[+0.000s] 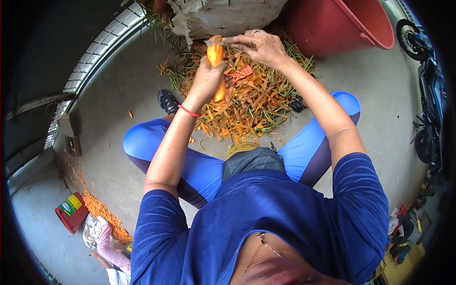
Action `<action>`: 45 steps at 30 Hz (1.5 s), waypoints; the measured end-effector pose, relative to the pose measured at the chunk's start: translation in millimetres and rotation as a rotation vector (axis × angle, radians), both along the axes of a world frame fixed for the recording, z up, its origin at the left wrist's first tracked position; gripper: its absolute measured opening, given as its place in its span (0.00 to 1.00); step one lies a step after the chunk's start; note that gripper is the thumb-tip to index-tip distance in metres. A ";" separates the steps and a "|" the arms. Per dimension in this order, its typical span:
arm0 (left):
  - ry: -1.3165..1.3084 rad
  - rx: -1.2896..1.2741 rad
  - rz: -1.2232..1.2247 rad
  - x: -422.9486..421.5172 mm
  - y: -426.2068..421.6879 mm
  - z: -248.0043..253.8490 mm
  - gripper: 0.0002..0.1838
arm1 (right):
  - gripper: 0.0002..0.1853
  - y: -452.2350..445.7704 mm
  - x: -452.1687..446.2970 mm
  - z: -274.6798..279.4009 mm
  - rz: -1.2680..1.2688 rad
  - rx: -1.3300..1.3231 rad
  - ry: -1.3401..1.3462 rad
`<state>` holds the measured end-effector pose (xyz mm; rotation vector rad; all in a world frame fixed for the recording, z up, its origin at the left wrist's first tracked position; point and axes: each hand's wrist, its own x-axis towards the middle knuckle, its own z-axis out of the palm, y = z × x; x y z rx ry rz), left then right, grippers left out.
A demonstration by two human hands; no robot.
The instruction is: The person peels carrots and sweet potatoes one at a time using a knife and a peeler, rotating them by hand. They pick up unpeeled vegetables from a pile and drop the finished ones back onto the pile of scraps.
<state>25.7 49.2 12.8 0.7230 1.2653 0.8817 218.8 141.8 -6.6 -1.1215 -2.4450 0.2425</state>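
My left hand (207, 78) is wrapped round a long, peeled orange carrot (215, 56), held nearly upright above the heap of peelings. Brown skin still shows on the carrot's top end. My right hand (263, 47) is at that end, its fingers pressed together and reaching across to the carrot. A small greyish edge shows there, but the tool, if any, is too small to make out. Below both hands lies a heap of orange peelings and green stems (251, 104). A red-orange slotted plastic piece (241, 73) rests on the heap.
A large red tub (327, 28) and a pale sack (232, 18) stand beyond the heap. On the right is a parked motorcycle (427, 95). At lower left, another person's pink sleeve (113, 247) is near a red bucket (72, 213) and orange scraps (102, 209).
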 end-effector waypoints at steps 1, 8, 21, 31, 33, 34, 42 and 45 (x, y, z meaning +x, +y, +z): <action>-0.023 -0.018 0.012 -1.0 -0.6 -0.1 0.20 | 0.13 3.7 2.6 -11.8 -0.036 -0.026 0.006; 0.571 0.237 -0.042 -8.6 -2.6 -4.0 0.24 | 0.22 -1.5 1.1 7.2 -0.147 -0.310 0.125; 0.811 0.387 -0.089 -11.3 -6.9 2.9 0.28 | 0.22 35.9 31.8 -34.2 -0.273 -0.238 0.128; 1.106 0.498 -0.142 -10.5 -7.7 3.1 0.32 | 0.12 -29.7 -21.9 28.7 0.015 -0.112 0.060; 1.061 0.498 -0.107 -8.4 -10.0 -1.0 0.30 | 0.15 -10.2 -10.9 0.4 -0.013 -0.028 0.041; 1.040 0.500 -0.087 -7.9 -9.7 -1.7 0.30 | 0.17 3.2 -2.6 -8.0 -0.124 -0.108 0.030; 1.142 0.512 -0.076 -14.3 -7.1 6.1 0.30 | 0.15 -29.4 -19.8 4.3 -0.023 -0.076 0.102; 1.031 0.546 -0.066 -12.9 -6.8 -8.3 0.29 | 0.15 -17.0 -15.3 0.0 -0.046 0.019 0.060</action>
